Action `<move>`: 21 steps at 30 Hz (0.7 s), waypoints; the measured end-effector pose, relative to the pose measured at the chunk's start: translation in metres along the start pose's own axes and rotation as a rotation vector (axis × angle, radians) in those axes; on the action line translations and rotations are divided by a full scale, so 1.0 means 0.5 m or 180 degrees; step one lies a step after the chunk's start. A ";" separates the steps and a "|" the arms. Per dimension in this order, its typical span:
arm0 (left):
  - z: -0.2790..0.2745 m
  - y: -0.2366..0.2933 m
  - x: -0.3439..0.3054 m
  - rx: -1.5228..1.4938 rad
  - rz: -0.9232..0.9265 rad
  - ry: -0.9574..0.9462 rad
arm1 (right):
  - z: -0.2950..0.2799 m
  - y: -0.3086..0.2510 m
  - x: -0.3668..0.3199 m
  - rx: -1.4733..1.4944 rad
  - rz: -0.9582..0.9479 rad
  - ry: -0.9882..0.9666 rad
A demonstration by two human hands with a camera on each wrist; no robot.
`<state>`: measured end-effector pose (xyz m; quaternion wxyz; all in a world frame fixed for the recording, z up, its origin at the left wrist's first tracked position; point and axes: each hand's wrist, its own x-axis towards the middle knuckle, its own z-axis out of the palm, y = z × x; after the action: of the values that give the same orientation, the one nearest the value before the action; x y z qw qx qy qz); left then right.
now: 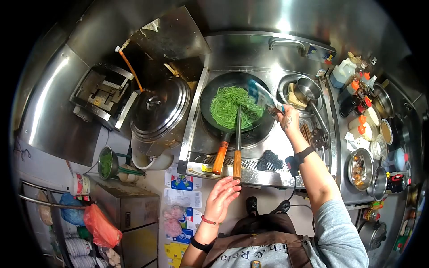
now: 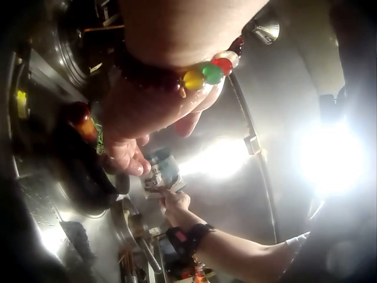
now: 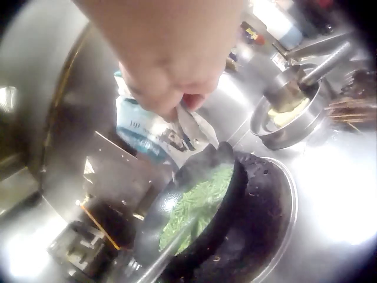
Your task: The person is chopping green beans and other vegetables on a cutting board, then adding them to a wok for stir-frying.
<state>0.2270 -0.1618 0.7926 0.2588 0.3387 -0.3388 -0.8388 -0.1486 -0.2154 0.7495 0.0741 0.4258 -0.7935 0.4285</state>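
A black wok (image 1: 243, 78) on the stove contains cut green beans (image 1: 228, 107). Its orange wooden handle (image 1: 220, 157) points toward the person. A long-handled utensil (image 1: 237, 152) with a wooden grip lies across the wok, its head hidden among the beans. My right hand (image 1: 288, 119) pinches a blue-and-white packet (image 3: 141, 132) by one end, tilted above the wok's right side. Palm up, my left hand (image 1: 221, 200) has its fingers extended, the fingertips right at the end of the utensil's grip.
Right of the wok, a steel pot (image 1: 306, 89) with a handle rests in a metal bowl (image 1: 282, 85). A black scrubber (image 1: 270, 160) lies on the stove's front ledge. Bottles (image 1: 351, 89) and bowls crowd the right counter. A large lidded pot (image 1: 158, 109) stands left.
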 end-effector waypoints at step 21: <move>0.317 -0.067 0.185 0.1700 0.1393 -0.0945 | -0.153 0.001 -0.227 0.6760 0.2021 0.0321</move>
<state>0.0434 -0.1396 0.8173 0.2826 0.1886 -0.6438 -0.6857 -0.0967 -0.0891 0.7420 -0.4095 0.0323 -0.0921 0.9071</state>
